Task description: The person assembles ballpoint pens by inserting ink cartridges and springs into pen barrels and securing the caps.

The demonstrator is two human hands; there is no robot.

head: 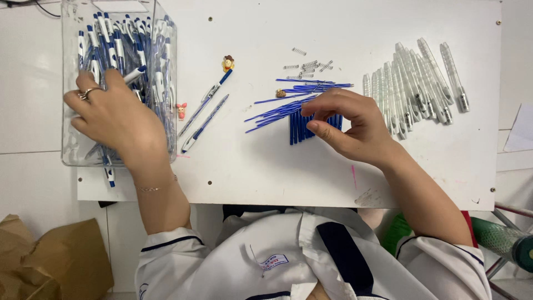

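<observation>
The left hand (111, 114) reaches into the clear plastic box (69, 150) of assembled blue-and-white pens (119, 44), fingers curled around one white-tipped pen (135, 74). Right of the box, two finished pens (204, 114) lie loose on the white counter (266, 166), with two small cartoon toppers (228, 63) beside them. Farther right of the box, the right hand (350, 125) pinches at a heap of thin blue ink refills (294, 108), thumb and fingertips pressed close. Small metal springs (308, 65) lie just behind the refills, and a row of clear pen barrels (413, 83) fills the far right. The counter's near edge stays bare in front of the refills.
</observation>
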